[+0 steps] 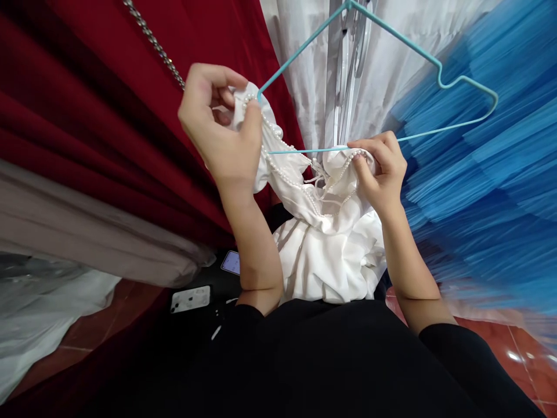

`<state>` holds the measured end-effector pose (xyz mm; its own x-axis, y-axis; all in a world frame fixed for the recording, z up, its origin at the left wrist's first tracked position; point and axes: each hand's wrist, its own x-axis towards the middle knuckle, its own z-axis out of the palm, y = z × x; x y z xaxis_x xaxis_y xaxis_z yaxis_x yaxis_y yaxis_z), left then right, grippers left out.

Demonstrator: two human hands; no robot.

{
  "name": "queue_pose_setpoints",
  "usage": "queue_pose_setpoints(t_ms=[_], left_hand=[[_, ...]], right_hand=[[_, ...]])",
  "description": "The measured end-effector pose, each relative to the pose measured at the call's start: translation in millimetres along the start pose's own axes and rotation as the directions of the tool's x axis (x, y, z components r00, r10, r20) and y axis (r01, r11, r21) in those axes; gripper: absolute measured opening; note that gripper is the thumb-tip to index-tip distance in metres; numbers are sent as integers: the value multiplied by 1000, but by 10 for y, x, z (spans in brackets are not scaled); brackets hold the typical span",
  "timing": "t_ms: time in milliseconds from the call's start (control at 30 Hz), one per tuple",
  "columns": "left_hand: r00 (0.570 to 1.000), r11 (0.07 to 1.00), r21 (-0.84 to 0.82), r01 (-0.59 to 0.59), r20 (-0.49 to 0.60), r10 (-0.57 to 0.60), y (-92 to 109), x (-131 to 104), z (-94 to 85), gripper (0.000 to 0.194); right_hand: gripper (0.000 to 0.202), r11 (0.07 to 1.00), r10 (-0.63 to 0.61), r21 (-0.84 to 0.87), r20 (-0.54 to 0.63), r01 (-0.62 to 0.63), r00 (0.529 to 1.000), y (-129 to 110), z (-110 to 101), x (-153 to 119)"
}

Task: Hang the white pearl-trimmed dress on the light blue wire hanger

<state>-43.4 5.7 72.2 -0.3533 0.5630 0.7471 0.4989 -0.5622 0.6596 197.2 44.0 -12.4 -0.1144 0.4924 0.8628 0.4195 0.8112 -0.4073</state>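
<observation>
I note an apple logo point(190, 299) on a white phone point(200, 296). Left hand point(224, 122) and right hand point(385, 171) grip the white dress point(328, 261) at the hanger point(303, 49); red cloth point(108, 122), blue tulle point(483, 151) alongside.

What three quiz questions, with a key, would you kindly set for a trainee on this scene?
1. What colour is the hanger?
2. True or false: the left hand and the right hand both grip the pearl-trimmed white dress.
3. Which of these is seen beyond the right hand, at the picture's right side?
A) red drapery
B) blue tulle
C) a phone

Key: 1. Light blue. 2. True. 3. B.
</observation>
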Motion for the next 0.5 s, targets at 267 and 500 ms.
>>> queue_pose_setpoints(t_ms=[267,500], left_hand=[[893,829,-422,367,409,-187,-136,-703,256,22],[850,534,-662,526,389,-355,-341,-879,666,29]], right_hand=[[23,1000,15,-21,13,-15,1000,1,6,-4],[21,999,40,-1,-1,-40,999,-39,23,2]])
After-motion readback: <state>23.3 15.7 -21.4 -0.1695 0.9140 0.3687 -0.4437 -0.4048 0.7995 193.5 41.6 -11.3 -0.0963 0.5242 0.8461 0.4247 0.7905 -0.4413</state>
